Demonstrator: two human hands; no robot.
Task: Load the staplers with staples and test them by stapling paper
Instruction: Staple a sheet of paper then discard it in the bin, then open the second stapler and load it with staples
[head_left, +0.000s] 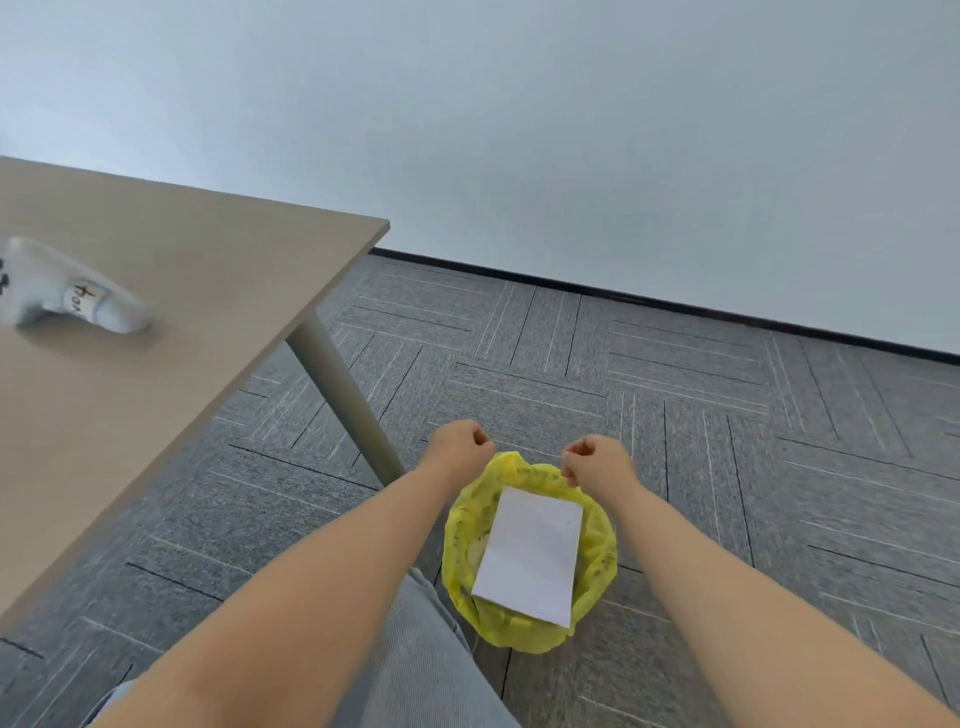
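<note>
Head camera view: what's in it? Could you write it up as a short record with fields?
paper: white sheet lying across the bin's mouth
bin: yellow-bagged bin on the carpet, near the table leg
left hand: fingers curled, nothing in it, above the bin
right hand: fingers curled at the bag's rim; contact unclear
table: pale item lying on it, perhaps a stapler, blurred

okay, counting up: one table (182, 249), one table leg (348, 400) showing under it, one pale blurred object (72, 291) on top. on the floor, one yellow bag (460, 545), one sheet of paper (530, 553) in it. two hands out front: left hand (460, 441), right hand (597, 460). one knee (415, 649) in grey.
</note>
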